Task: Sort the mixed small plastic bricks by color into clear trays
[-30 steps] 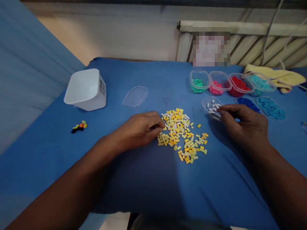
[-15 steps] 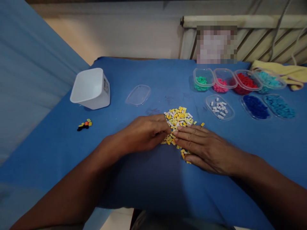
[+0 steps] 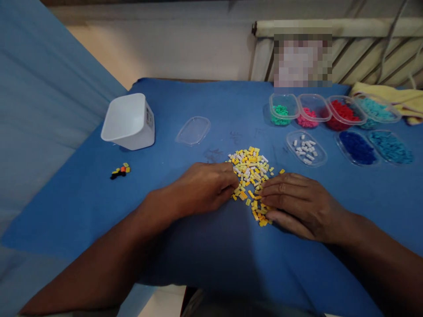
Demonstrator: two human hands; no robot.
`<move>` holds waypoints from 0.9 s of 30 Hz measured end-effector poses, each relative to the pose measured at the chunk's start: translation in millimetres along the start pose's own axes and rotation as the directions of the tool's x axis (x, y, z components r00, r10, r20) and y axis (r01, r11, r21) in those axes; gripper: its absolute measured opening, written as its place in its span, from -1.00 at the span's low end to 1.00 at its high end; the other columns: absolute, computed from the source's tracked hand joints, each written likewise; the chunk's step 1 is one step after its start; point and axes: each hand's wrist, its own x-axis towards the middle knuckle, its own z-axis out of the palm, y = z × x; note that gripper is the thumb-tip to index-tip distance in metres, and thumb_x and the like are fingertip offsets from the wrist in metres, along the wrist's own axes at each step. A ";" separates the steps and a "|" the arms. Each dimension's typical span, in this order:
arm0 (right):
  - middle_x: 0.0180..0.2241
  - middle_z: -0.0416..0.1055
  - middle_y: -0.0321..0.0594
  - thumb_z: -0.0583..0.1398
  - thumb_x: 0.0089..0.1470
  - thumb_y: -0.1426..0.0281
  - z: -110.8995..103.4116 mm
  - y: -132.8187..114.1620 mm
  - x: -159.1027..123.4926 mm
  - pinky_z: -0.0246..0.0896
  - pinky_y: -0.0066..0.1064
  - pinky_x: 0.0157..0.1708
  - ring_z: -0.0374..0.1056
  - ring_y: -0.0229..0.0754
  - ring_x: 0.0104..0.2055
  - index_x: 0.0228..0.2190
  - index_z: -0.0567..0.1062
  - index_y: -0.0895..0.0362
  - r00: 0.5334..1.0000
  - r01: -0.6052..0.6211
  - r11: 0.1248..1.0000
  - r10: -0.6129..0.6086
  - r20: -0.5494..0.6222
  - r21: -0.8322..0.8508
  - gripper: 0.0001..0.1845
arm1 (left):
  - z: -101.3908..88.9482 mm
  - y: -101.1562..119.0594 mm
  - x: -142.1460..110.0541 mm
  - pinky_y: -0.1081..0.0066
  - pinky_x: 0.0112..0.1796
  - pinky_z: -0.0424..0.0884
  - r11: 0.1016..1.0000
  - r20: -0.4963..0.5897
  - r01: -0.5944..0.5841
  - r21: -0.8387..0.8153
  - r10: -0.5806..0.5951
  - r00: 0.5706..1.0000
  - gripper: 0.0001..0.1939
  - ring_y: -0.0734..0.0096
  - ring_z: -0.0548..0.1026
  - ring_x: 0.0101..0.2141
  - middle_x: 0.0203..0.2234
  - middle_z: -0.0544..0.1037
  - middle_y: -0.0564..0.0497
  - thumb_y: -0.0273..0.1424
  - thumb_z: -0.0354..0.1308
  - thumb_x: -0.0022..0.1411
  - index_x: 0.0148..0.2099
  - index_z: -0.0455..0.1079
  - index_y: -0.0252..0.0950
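A pile of small yellow and white building bricks (image 3: 250, 164) is spread on the blue cloth in front of me. At its left edge rests my left hand (image 3: 209, 185), fingers curled and closed against the bricks; whatever they hold, if anything, is hidden. My right hand (image 3: 302, 204) lies palm down along the pile's right side. Its fingers are stretched out and touch the bricks, with nothing gripped. Between the hands, a looser strip of yellow bricks (image 3: 258, 213) trails toward me.
A white tub (image 3: 139, 132) stands at the left, with a few yellow, orange and black bricks (image 3: 120, 170) before it. A clear lid (image 3: 194, 131) lies farther back. Clear containers of green (image 3: 280, 113), pink, red (image 3: 343, 114), white (image 3: 306, 149) and blue bricks (image 3: 357, 147) line the right.
My right hand has slid right, off the middle of the pile, uncovering more yellow bricks. My left hand stays closed at the left edge. The view has shifted slightly.
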 end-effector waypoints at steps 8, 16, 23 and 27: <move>-0.11 0.75 -0.13 0.32 0.43 0.50 -4.9 10.7 -5.9 0.60 -0.13 0.03 0.69 -0.01 0.00 -0.02 0.63 0.08 0.983 -0.148 0.985 0.138 -0.118 -0.083 -0.85 | -2.2 1.9 -3.4 0.34 -0.25 0.31 0.996 0.009 -0.003 0.085 0.002 1.000 -0.83 0.37 0.55 -0.20 -0.17 0.58 0.02 -0.50 0.15 0.50 -0.11 0.56 -0.22; -0.12 0.75 -0.15 0.32 0.43 0.49 -3.0 17.2 -10.9 0.62 -0.13 0.01 0.70 0.01 -0.03 -0.03 0.65 0.05 0.978 -0.179 0.981 0.169 -0.125 -0.077 -0.85 | 1.3 -3.9 -3.4 0.32 -0.25 0.30 0.989 -0.056 -0.004 0.146 0.012 0.998 -0.77 0.38 0.54 -0.19 -0.13 0.59 0.03 -0.55 0.14 0.47 -0.02 0.61 -0.21; -0.11 0.75 -0.15 0.32 0.42 0.50 -1.7 18.1 -13.0 0.61 -0.14 0.03 0.70 -0.01 -0.02 -0.02 0.64 0.06 0.980 -0.178 0.981 0.169 -0.106 -0.079 -0.84 | 3.6 -1.5 -1.1 0.29 -0.27 0.31 0.983 0.078 0.013 0.185 -0.028 0.997 -0.80 0.32 0.52 -0.22 -0.20 0.51 0.00 -0.50 0.13 0.50 -0.17 0.57 -0.23; -0.12 0.75 -0.16 0.33 0.42 0.50 -1.3 16.9 -12.0 0.61 -0.15 0.01 0.70 -0.01 -0.04 -0.02 0.64 0.04 0.980 -0.174 0.982 0.166 -0.107 -0.077 -0.83 | 1.9 1.8 -1.4 0.27 -0.22 0.37 0.987 0.100 0.025 0.160 -0.041 0.994 -0.80 0.28 0.56 -0.15 -0.16 0.53 -0.01 -0.49 0.12 0.52 -0.09 0.58 -0.23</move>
